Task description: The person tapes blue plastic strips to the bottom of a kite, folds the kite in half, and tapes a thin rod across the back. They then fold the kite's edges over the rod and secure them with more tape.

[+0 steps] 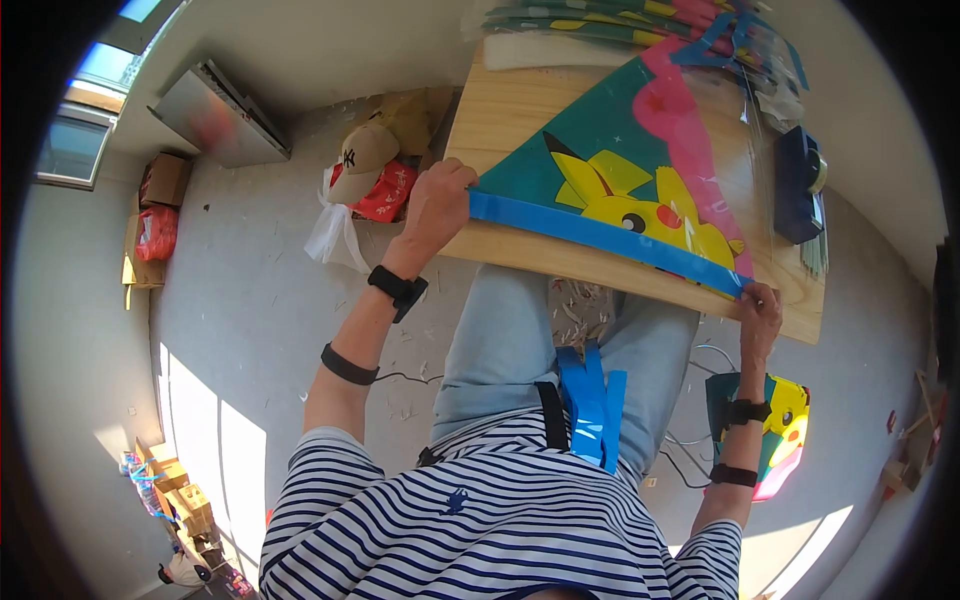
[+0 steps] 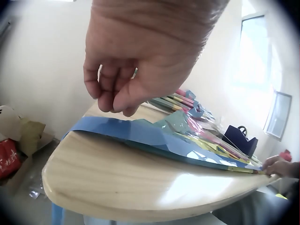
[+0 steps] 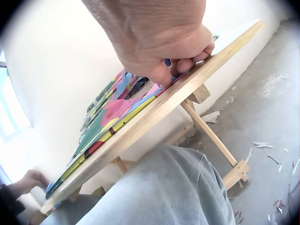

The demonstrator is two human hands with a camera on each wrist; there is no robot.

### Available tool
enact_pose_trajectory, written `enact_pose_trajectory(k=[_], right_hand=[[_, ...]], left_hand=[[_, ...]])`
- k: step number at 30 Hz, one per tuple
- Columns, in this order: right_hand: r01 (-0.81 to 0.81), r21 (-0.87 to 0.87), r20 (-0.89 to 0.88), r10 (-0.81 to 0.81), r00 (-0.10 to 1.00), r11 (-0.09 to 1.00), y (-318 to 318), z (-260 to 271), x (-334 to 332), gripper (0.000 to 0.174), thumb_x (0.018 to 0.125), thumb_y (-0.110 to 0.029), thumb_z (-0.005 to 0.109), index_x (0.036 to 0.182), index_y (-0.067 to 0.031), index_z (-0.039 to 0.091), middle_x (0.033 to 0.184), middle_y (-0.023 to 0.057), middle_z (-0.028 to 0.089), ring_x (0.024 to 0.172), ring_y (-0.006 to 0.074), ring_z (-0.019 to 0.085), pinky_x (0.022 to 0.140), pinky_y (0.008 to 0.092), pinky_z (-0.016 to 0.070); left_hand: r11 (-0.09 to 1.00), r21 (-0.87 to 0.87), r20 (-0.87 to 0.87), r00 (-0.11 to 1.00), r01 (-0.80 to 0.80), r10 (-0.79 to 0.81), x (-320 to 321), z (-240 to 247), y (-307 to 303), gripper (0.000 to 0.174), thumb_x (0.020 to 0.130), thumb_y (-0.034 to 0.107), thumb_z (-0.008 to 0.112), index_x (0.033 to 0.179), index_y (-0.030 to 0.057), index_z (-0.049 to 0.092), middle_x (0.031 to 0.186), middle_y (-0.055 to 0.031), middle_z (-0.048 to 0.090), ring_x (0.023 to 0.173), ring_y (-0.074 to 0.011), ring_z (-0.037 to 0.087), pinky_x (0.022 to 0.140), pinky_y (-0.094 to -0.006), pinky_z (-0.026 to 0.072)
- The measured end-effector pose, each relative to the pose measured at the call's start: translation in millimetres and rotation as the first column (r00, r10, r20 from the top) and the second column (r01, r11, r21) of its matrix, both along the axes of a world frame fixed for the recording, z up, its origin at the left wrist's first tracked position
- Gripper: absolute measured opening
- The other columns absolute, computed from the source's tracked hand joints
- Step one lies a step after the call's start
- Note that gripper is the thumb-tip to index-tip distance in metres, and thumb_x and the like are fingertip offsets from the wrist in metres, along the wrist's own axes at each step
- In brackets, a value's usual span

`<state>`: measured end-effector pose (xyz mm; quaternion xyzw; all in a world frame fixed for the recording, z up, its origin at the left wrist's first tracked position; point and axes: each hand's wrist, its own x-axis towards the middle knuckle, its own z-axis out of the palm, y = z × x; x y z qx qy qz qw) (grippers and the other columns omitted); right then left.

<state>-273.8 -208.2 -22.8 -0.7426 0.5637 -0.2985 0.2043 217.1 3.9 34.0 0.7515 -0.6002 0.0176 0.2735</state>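
Note:
A teal kite sheet (image 1: 600, 150) with a yellow cartoon figure and a pink band lies flat on the wooden table (image 1: 500, 100). A long blue strip (image 1: 600, 238) runs along its near edge. My left hand (image 1: 440, 200) is at the strip's left end, its curled fingertips (image 2: 123, 107) meeting right at the blue strip (image 2: 140, 133). At the table's front edge my right hand (image 1: 758, 305) pinches the strip's right end, fingers (image 3: 185, 63) curled down onto the board. The kite sheet (image 3: 117, 108) stretches away towards my left hand (image 3: 28, 180).
A dark blue tape dispenser (image 1: 800, 185) stands at the table's right. More packed kites (image 1: 640, 20) are stacked at the far end. Blue strips (image 1: 592, 400) hang over my lap. On the floor lie a cap (image 1: 362, 158), a red bag, boxes and another kite (image 1: 785, 420).

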Motion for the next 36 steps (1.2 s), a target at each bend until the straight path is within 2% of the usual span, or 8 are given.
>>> enact_pose_trajectory(k=[6,14,16,17,22,28,33,36], right_hand=[[-0.003,0.019,0.061,0.001,0.998,1.0,0,-3,-1,0.015,0.083,0.0,0.071,0.096,-0.0049,0.073,0.096,0.0103,0.064,0.092,0.0262,0.066,0.079,0.0353,0.0518],[0.031,-0.024,0.037,-0.03,0.999,0.999,1,-1,-7,0.014,0.084,-0.003,0.073,0.098,-0.0037,0.075,0.094,0.0076,0.064,0.081,0.0194,0.065,0.075,0.0322,0.0526],[-0.049,0.184,0.319,-0.013,0.948,0.982,-4,-5,-18,0.014,0.087,-0.006,0.075,0.101,-0.0014,0.075,0.091,0.0032,0.066,0.078,0.0121,0.062,0.072,0.0274,0.0517],[-0.088,0.215,0.539,-0.043,0.841,0.973,-9,-10,-26,0.015,0.091,-0.01,0.075,0.101,0.0014,0.075,0.087,0.0007,0.067,0.076,0.0072,0.059,0.069,0.0228,0.0497],[0.1,0.188,0.483,-0.18,0.857,0.977,-24,6,-59,0.017,0.093,-0.013,0.073,0.101,0.0013,0.075,0.083,0.0007,0.069,0.073,0.0074,0.059,0.066,0.0221,0.0489],[-0.074,0.105,0.232,0.048,0.971,0.992,-32,28,-28,0.019,0.088,-0.011,0.075,0.107,-0.0063,0.078,0.092,0.0052,0.062,0.081,0.0163,0.061,0.075,0.0282,0.0524],[-0.196,0.287,-0.011,0.207,0.978,0.938,-40,35,-12,0.023,0.089,-0.01,0.075,0.112,-0.0093,0.077,0.109,0.0084,0.053,0.092,0.0203,0.057,0.086,0.0308,0.0528],[-0.215,0.36,-0.005,0.232,0.973,0.908,-47,38,-13,0.018,0.089,-0.011,0.075,0.107,-0.0089,0.076,0.109,0.0089,0.052,0.092,0.0207,0.058,0.088,0.0311,0.052]], left_hand=[[0.954,0.011,0.078,0.951,0.299,-0.299,-97,-5,-8,0.028,0.085,0.005,0.07,0.113,0.0014,0.069,0.116,-0.0137,0.065,0.109,-0.0326,0.062,0.091,-0.0431,0.0503],[0.951,0.098,0.066,0.952,0.293,-0.3,-124,-27,-24,0.045,0.081,0.021,0.079,0.121,0.0059,0.067,0.123,-0.0107,0.062,0.119,-0.0296,0.058,0.096,-0.0433,0.0472],[0.953,0.112,0.075,0.954,0.283,-0.292,-125,-28,-24,0.048,0.08,0.023,0.08,0.122,0.0058,0.067,0.123,-0.0106,0.062,0.12,-0.0295,0.057,0.097,-0.0443,0.0467],[0.953,0.122,0.079,0.955,0.276,-0.287,-126,-28,-24,0.049,0.079,0.024,0.081,0.123,0.0056,0.067,0.124,-0.0105,0.061,0.12,-0.0295,0.057,0.097,-0.0443,0.0464],[0.953,0.151,0.086,0.957,0.264,-0.278,-127,-27,-23,0.053,0.078,0.025,0.081,0.125,0.0049,0.067,0.124,-0.0107,0.061,0.12,-0.0297,0.057,0.098,-0.0442,0.046],[0.95,0.177,0.086,0.958,0.256,-0.274,-126,-24,-22,0.053,0.078,0.024,0.081,0.126,0.0039,0.068,0.125,-0.0122,0.062,0.121,-0.0309,0.056,0.099,-0.045,0.0457],[0.951,0.185,0.077,0.961,0.247,-0.264,-128,-22,-23,0.053,0.079,0.023,0.081,0.125,0.0029,0.068,0.125,-0.0124,0.061,0.122,-0.0315,0.056,0.1,-0.0454,0.0456],[0.95,0.19,0.069,0.962,0.248,-0.265,-129,-21,-24,0.053,0.079,0.023,0.081,0.125,0.0028,0.067,0.125,-0.0126,0.061,0.122,-0.0316,0.056,0.1,-0.0454,0.0457]])
